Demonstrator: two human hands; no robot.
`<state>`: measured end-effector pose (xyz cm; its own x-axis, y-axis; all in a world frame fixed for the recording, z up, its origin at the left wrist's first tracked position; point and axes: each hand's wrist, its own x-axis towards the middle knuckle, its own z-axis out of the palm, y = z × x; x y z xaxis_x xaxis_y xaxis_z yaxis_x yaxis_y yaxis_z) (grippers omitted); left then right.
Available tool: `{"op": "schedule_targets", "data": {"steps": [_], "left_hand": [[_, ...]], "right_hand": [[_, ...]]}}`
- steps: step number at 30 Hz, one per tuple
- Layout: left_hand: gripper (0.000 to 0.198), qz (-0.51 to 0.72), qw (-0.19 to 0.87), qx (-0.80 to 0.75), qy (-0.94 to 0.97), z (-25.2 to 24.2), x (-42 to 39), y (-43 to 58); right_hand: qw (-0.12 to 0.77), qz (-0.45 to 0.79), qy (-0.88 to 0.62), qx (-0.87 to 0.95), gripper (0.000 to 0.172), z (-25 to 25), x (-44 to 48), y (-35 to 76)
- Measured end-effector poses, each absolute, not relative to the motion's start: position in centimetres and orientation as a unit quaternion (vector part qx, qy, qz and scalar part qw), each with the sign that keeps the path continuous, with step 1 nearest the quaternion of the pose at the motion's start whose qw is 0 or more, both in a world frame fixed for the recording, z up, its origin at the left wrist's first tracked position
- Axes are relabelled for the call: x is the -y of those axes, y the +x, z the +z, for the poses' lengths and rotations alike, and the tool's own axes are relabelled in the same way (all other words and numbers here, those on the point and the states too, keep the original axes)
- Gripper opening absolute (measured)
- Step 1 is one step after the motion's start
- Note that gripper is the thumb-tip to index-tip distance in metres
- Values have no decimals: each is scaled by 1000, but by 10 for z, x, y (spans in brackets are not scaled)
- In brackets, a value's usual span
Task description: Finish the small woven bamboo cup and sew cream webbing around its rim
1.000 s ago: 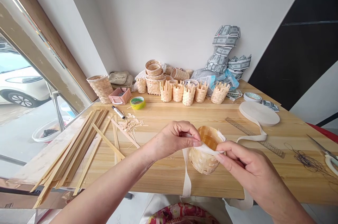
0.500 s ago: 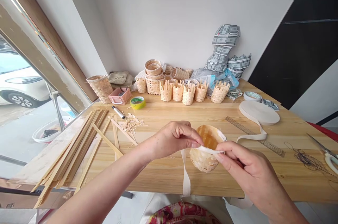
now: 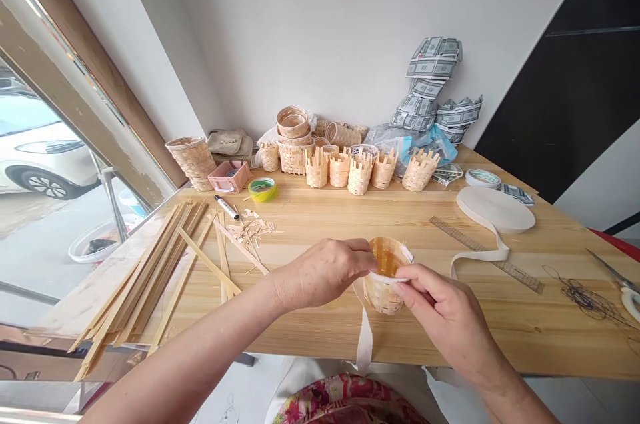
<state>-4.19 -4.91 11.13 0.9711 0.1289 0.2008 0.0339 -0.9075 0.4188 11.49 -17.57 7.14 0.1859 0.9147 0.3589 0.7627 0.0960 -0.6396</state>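
A small woven wood-strip basket (image 3: 384, 301) sits upright near the table's front edge, its mouth facing up. White cloth ribbon (image 3: 365, 337) runs along the near rim, and one end hangs down over the table edge. At the rim's left side, my left hand (image 3: 327, 274) is closed, fingertips pinching the ribbon and partly hidden behind the knuckles. My right hand (image 3: 445, 307) pinches the ribbon at the right of the near rim, thumb on the outside. A frayed white end (image 3: 407, 253) shows on the far right of the rim.
A flat ribbon roll (image 3: 495, 209), a ruler (image 3: 485, 254), tangled dark thread (image 3: 583, 297) and scissors (image 3: 627, 294) lie to the right. Wood strips (image 3: 145, 271) and offcuts (image 3: 255, 231) cover the left. Several unfinished baskets (image 3: 360, 174) line the back, beside yellow tape (image 3: 263, 191).
The ribbon stretch between my hands has come down against the basket's near rim. My left hand has rolled over, knuckles up. The view has shifted slightly.
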Motion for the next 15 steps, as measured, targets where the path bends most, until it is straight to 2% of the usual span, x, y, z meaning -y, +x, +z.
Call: {"op": "schedule_targets", "data": {"steps": [15], "left_hand": [[21,102,362,5,927,72,51,-38]], "right_hand": [[412,143,-662,609,20,26,182,112]]}}
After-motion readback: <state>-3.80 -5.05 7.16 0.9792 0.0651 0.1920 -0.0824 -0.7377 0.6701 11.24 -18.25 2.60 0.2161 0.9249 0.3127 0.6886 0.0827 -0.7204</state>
